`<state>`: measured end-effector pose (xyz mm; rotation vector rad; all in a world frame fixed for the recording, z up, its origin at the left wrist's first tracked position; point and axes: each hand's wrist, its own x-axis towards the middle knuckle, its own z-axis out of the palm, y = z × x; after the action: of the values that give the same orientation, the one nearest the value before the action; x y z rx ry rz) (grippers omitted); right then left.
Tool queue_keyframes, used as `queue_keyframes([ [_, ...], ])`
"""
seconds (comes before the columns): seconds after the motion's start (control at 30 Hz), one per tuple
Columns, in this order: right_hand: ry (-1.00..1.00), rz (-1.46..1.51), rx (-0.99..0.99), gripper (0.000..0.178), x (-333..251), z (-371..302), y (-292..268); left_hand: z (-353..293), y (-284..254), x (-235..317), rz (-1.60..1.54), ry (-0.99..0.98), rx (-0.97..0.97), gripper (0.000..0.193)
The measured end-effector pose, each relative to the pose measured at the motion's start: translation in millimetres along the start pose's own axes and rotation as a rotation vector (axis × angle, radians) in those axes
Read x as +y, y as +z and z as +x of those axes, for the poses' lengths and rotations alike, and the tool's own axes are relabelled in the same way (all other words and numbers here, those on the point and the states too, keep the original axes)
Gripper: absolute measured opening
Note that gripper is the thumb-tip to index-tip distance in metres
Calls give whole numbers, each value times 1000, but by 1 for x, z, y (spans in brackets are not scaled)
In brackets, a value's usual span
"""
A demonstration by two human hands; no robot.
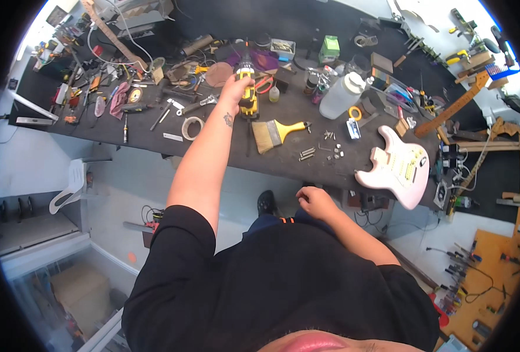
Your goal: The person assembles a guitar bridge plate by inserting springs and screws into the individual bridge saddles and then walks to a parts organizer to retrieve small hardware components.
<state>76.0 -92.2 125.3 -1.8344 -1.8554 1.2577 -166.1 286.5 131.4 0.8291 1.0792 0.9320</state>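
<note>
Black shirt (307,287) filled the bottom; upper centre, left hand (234,94) gripped the drill (249,107), likely heavy, rigid, best grasped mid-body; right hand (317,203), centre, curled loosely.

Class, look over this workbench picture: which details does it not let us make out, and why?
All in the head view:
- Handle of the cordless drill: mostly covered by the left hand.
- Palm of the right hand: hidden by its own curled fingers and back.
- Far end of the upper-left guitar neck: cut off by the top edge.
- Head shapes of the silver screws: too small.
</note>
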Motion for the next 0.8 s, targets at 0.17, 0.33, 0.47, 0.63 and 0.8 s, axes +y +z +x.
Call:
queue_keyframes([
  [0.17,-170,-17,-51,21,31,12,-23,-28,13,19,118,-5,158,90],
  [0.33,-137,10,-183,24,72,24,-57,-84,-26,-5,210,282,508,90],
  [0.47,-68,-129,-361,30,93,41,-71,-189,-65,-69,385,144,839,57],
  [0.63,-155,-231,-499,29,82,64,-54,-373,-108,-201,813,-212,766,19],
  [0.8,-347,-304,-630,30,44,106,10,-563,-140,-373,994,-745,662,61],
])
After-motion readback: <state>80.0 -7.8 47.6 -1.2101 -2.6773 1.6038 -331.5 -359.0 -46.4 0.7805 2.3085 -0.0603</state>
